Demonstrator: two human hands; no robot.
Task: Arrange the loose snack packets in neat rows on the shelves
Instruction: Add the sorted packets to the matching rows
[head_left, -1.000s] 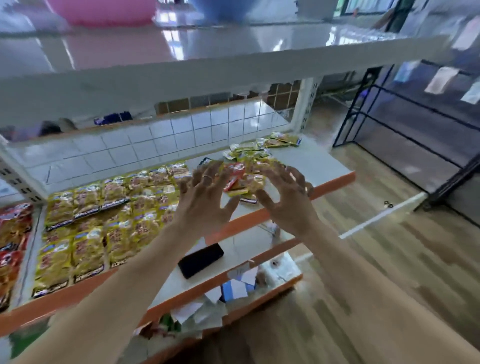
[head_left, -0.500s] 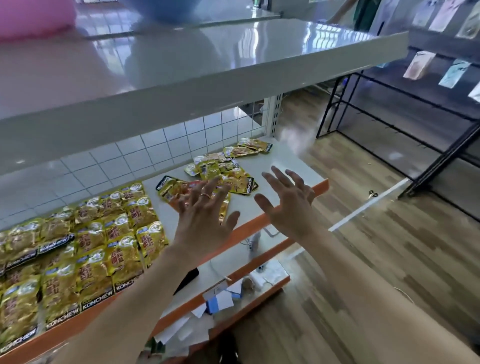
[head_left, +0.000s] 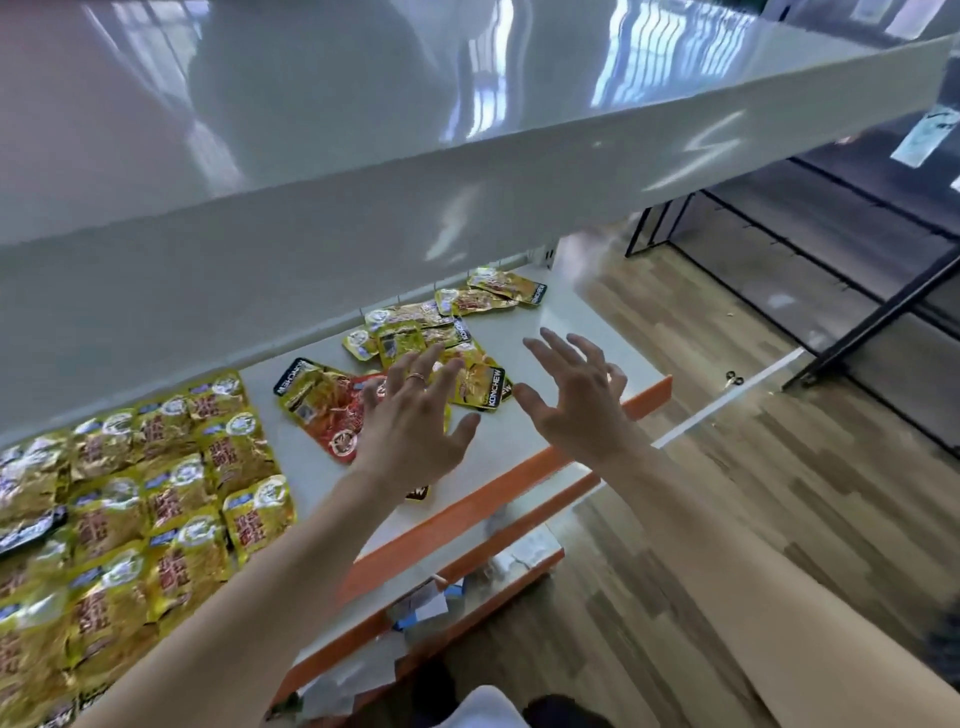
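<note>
Left hand (head_left: 410, 434) and right hand (head_left: 576, 400), fingers spread, hover over loose yellow foil snack packets (head_left: 470, 382) on a white orange-edged shelf (head_left: 519, 473).

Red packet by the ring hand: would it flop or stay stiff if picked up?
Probably floppy: the red packet is a thin, crinkled pouch lying flat. Likely light, since it barely rises off the shelf. Its glossy skin may slide easily on that smooth surface when pushed.
</note>
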